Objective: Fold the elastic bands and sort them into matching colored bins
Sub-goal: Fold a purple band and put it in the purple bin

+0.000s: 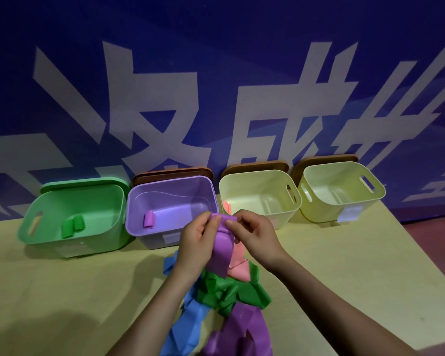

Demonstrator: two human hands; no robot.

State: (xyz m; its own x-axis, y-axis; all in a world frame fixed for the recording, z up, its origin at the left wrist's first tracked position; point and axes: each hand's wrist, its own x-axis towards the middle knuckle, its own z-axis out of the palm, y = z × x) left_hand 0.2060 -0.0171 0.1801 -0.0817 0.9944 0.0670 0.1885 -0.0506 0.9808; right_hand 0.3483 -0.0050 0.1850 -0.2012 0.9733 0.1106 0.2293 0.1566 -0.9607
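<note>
**Purple band up, mid-fold**

Table (62, 291): smooth, pale, bare room at left & right edges. Four glossy plastic bins along the wall; purple bin (170, 209) holds one roll. Floppy band pile (224, 299) at centre. Left hand (199, 242) & right hand (254, 237) both pinched on the purple band (222, 249), just before that bin.

At the centre of the frame we see the left hand (199, 236) and right hand (254, 233) pinching the top of a purple band (221, 249), which hangs down over a pile of bands (224, 299) in green, blue, pink and purple on the table (62, 291). Across the middle stand four bins: a green bin (44, 227) holding two green rolls (73, 226), a purple bin (144, 201) holding one purple roll (149, 219), then two cream bins (293, 201).
</note>
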